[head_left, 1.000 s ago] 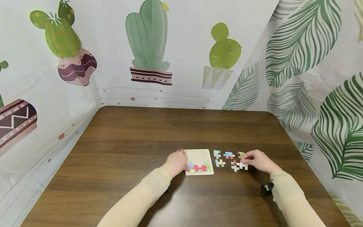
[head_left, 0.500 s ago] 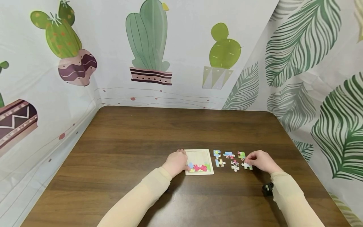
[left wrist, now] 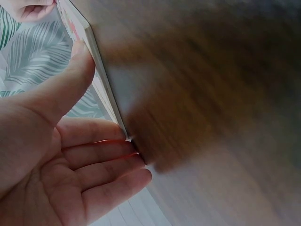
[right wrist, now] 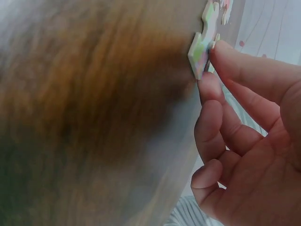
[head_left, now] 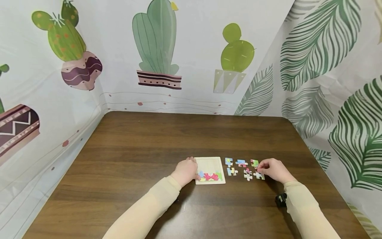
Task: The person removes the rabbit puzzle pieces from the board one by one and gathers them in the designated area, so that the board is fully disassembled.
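Observation:
A square wooden puzzle tray [head_left: 210, 182] lies flat, with red, blue and green pieces fitted along its near side. My left hand [head_left: 185, 171] rests at the tray's left side. In the left wrist view, the thumb [left wrist: 82, 59] presses the frame while straight fingers [left wrist: 106, 155] lie along its edge. Over to the right, my right hand [head_left: 274, 170] pinches a pale jigsaw piece [head_left: 260, 176] between thumb and index finger, low at the tabletop. The right wrist view shows the piece's green and pink edge [right wrist: 200, 52] at the fingertips, other fingers curled.
Several loose jigsaw pieces lie between tray and right hand: a blue one [head_left: 228, 161], a blue and red one [head_left: 241, 163], a green one [head_left: 254, 163], a blue and yellow one [head_left: 231, 171], and a white and red one [head_left: 248, 174]. All are on the brown table [head_left: 149, 146].
My right hand has slid the pale jigsaw piece rightward, away from the white and red piece, then slightly back left. The left hand and tray have stayed put.

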A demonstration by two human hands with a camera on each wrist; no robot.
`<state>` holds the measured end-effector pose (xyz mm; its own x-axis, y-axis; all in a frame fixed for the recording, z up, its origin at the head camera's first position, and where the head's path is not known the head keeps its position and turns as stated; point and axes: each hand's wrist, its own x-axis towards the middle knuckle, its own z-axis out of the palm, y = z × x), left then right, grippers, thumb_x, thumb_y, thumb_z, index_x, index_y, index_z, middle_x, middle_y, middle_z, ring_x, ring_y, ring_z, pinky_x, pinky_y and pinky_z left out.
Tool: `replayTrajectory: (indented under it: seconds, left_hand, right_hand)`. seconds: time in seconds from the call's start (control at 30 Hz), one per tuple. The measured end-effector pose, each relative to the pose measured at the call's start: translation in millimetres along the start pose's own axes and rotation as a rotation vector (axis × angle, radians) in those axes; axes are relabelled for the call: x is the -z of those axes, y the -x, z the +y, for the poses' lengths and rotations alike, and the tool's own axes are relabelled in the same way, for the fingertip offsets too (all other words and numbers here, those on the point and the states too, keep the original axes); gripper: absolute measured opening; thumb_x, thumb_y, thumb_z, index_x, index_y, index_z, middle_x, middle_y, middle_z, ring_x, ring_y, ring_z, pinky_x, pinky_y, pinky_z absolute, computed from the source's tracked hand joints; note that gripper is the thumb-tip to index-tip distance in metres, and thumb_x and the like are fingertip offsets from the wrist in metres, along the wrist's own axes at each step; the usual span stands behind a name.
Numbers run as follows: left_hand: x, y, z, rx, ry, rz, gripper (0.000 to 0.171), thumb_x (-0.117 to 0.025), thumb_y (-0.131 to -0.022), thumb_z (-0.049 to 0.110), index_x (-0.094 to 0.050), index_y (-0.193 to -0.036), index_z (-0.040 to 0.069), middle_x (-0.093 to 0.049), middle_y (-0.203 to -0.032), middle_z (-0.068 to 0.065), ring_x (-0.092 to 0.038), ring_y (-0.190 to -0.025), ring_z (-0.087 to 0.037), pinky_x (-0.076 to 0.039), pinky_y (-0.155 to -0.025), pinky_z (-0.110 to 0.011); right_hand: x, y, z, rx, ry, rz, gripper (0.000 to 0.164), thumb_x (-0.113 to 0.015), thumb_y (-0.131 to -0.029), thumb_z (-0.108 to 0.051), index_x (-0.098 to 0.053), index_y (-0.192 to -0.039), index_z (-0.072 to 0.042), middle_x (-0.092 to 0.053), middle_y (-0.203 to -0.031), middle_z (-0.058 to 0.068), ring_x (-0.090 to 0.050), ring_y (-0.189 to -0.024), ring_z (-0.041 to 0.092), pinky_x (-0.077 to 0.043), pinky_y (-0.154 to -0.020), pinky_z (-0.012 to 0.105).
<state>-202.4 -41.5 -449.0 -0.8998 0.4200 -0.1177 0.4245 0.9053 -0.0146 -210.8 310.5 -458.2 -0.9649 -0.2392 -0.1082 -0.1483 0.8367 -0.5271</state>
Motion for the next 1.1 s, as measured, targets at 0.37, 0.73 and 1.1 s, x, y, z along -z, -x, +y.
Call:
replayTrajectory:
  seconds: [0.37,0.73,1.1]
  left_hand:
    - [0.8,0.5,-0.9,0.000,-0.003,-0.007,0.079,-0.072,-0.074,0.052,-0.057,-0.127,-0.005,-0.059,-0.129,-0.017,-0.057,-0.118,-0.027,-0.055,-0.079,-0.033]
    - [2.9,1.8,-1.9,-0.021,-0.006,-0.006,0.079,-0.072,-0.075,0.052,-0.058,-0.126,-0.006,-0.059,-0.128,-0.017,-0.059,-0.116,-0.026,-0.056,-0.077,-0.032]
    - [0.6,1.4,-5.5,-0.051,0.003,0.000,0.077,-0.071,-0.076,0.051,-0.058,-0.126,-0.006,-0.059,-0.128,-0.018,-0.060,-0.114,-0.026,-0.056,-0.076,-0.031]
  right_hand:
    - [-6.2,-6.0,-16.8,0.013,0.002,0.044,0.005,-0.070,-0.085,-0.015,-0.071,-0.084,-0.010,-0.066,-0.079,0.000,-0.053,-0.067,0.013,-0.043,-0.061,0.032]
    - [-24.5,-17.8,-38.9,0.074,0.000,0.051,0.004,-0.072,-0.084,-0.016,-0.072,-0.083,-0.012,-0.065,-0.075,-0.004,-0.053,-0.066,0.011,-0.044,-0.060,0.030]
    - [-45.0,-25.0,-66.6,0.140,-0.004,0.058,0.004,-0.073,-0.083,-0.017,-0.071,-0.081,-0.014,-0.062,-0.071,-0.008,-0.050,-0.060,0.007,-0.042,-0.057,0.025]
